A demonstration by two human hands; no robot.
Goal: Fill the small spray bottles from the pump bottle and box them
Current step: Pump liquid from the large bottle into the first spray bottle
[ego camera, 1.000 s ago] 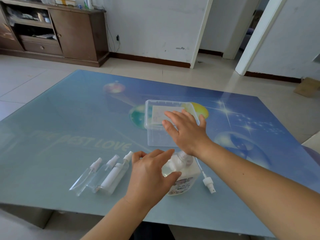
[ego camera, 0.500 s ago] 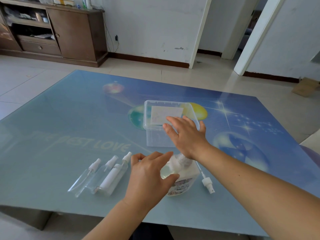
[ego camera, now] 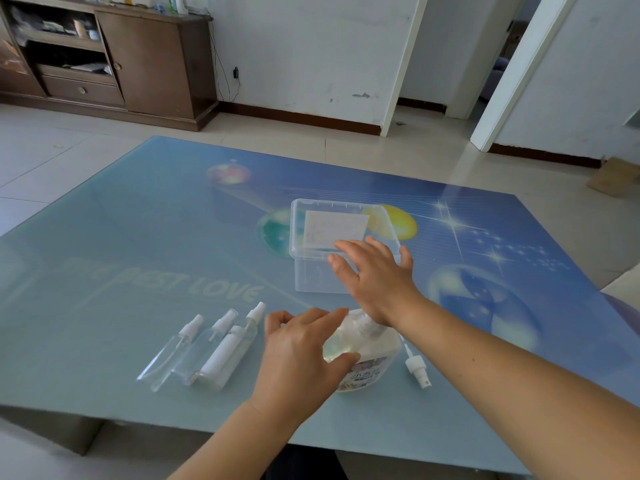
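1. Head view, early stage by the look of it: nothing boxed yet.
2. Clear box (ego camera: 313,271) standing on the worktop (ego camera: 138,237) at centre, lidless, holding only a white label or slip; no bottles inside.
3. Three small spray bottles (ego camera: 204,351) lying side by side near the front-left edge, caps on, clear-walled; appear unfilled, though one shows a white part inside and fill level hard to judge.
4. Pump bottle (ego camera: 367,355) lying or tilted just in front of the box, pale liquid visible inside, top partly hidden behind the hands.
5. Loose white spray head (ego camera: 417,370) with its tube lying just right of the pump bottle, apart from any bottle.
6. Left hand (ego camera: 301,355) over the pump bottle's left side, fingers loosely spread, thumb touching the bottle; grip not closed round it.
7. Right hand (ego camera: 375,275) hovering flat above the box's near rim, fingers straight and spread, holding nothing.
8. Left to do, judging from this: opening the pump bottle, filling each small bottle, capping, placing all in the box.
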